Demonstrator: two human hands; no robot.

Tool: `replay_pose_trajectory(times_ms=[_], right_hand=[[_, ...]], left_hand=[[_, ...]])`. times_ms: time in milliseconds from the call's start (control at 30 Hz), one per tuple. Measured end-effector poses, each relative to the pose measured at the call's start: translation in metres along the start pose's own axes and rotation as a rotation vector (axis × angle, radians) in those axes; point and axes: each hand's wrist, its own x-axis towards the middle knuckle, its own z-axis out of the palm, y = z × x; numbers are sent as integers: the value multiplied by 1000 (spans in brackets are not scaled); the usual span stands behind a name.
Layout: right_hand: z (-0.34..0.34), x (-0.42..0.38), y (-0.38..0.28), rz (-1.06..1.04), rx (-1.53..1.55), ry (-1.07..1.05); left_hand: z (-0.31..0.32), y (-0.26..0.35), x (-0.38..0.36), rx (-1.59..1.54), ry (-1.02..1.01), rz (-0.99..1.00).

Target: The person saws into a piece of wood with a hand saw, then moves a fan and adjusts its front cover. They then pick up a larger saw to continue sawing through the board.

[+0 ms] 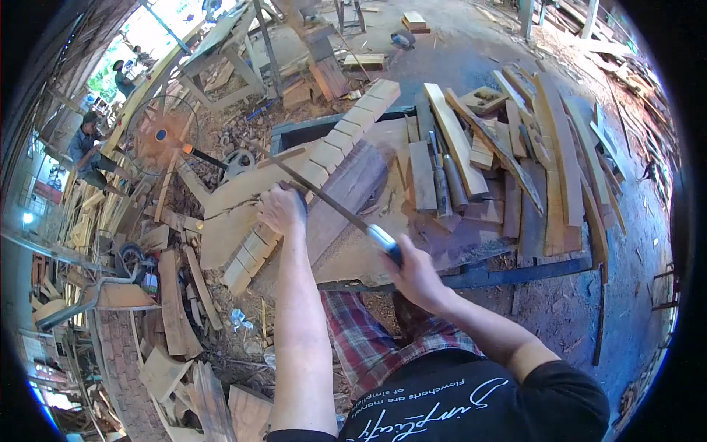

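Wood lies everywhere in this open workshop, with planks, scraps and sawdust spread over the dirt floor. Close in front stands a rough workbench piled with boards on its far side. A long curved plank lies across the near part of the bench, with a row of short cut blocks set along its edge. The person's left hand rests on the plank, fingers curled around the far end of a long thin file. The right hand is wrapped tight around the file's handle, so both hands are closed on the one tool. The file lies slanted across a dark board that sits just beside the plank. I think the smoothing is partway along, because the dark board looks fairly even on top, but I cannot tell how much is left to rub down. Two chisels lie untouched among the boards farther back. Off to the left a round orange fan stands among the scraps, and another person bends over wood near the bright doorway.
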Motion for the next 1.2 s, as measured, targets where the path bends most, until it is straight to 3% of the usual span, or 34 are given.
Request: replay_pose_trajectory(times_ms=[133, 333, 433, 600, 767, 867, 1033, 1133, 1200], right_hand=[[17, 37, 13, -155, -51, 8], [-36, -49, 18, 62, -19, -50], [-10, -8, 11, -35, 6, 7], [23, 69, 9, -198, -72, -72], [-27, -36, 21, -89, -9, -3], [-30, -47, 18, 9, -50, -29], [21, 66, -2, -184, -151, -44], [8, 56, 3, -203, -61, -84], [-15, 7, 13, -113, -70, -69]], left_hand=[[-2, 1, -1, -25, -31, -16], [2, 0, 0, 26, -2, 3], [-5, 2, -1, 18, -21, -4], [2, -4, 0, -7, 20, 16], [0, 2, 0, 1, 12, -18], [3, 0, -5, 64, 31, -9], [11, -6, 2, 9, 35, 14], [3, -1, 0, 13, 41, -1], [2, 1, 1, 15, 30, -6]])
